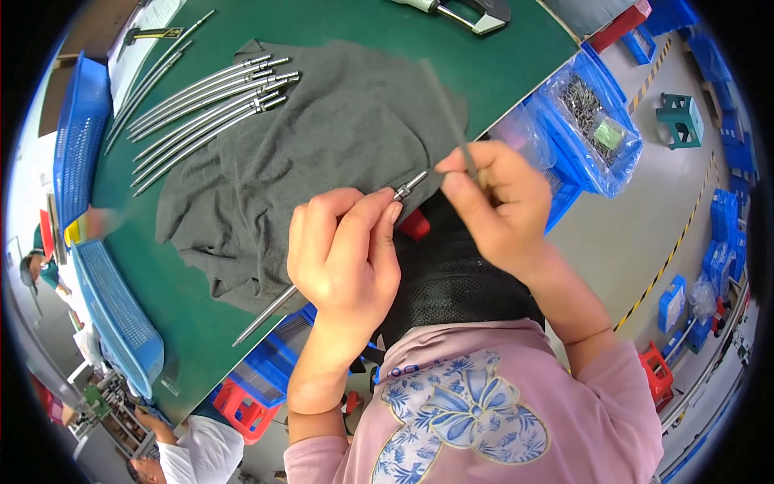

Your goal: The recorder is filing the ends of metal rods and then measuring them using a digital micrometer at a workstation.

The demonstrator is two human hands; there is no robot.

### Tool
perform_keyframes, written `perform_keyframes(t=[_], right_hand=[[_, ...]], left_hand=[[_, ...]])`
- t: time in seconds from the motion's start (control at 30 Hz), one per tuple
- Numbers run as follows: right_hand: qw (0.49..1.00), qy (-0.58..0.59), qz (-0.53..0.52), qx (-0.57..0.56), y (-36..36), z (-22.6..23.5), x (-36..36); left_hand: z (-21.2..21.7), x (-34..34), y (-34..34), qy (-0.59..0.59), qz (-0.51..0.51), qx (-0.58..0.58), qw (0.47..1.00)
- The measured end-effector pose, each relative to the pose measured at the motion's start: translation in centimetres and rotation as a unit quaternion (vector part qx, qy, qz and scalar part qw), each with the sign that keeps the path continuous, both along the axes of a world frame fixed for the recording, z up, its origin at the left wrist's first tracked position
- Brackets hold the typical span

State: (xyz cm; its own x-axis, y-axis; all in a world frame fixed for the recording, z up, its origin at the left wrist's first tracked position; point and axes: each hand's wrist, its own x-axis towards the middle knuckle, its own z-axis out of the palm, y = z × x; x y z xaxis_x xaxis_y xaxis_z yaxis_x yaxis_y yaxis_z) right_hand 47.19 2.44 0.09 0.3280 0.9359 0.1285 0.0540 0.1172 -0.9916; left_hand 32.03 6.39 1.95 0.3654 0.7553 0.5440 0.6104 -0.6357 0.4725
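My left hand (345, 256) is closed around a slender metal rod (268, 312), whose stepped end pokes out past thumb and forefinger while the plain shaft slants down to the left. Just right of that stepped end, my right hand (509, 202) pinches a thin grey strip (448, 109). Motion smears the strip, so its exact kind cannot be told; it stands away from the rod. Beneath both hands a dark grey cloth (322, 137) lies rumpled. At the cloth's upper left, several similar metal rods (205, 95) rest side by side, stepped ends to the right.
Blue baskets (121, 310) line the left edge of the green table (189, 355). More rods (153, 77) lie at the upper left, and a micrometer-like tool (476, 14) at the far edge. A blue bin (592, 121) of small metal parts stands right. Co-workers sit lower left.
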Motion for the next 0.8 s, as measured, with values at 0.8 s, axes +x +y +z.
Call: perform_keyframes(t=[0.8], right_hand=[[0.982, -0.182, -0.052, 0.025, 0.9, 0.7, -0.7]], left_hand=[[-0.3, 0.4, -0.1, -0.037, -0.007, -0.004, 0.999]])
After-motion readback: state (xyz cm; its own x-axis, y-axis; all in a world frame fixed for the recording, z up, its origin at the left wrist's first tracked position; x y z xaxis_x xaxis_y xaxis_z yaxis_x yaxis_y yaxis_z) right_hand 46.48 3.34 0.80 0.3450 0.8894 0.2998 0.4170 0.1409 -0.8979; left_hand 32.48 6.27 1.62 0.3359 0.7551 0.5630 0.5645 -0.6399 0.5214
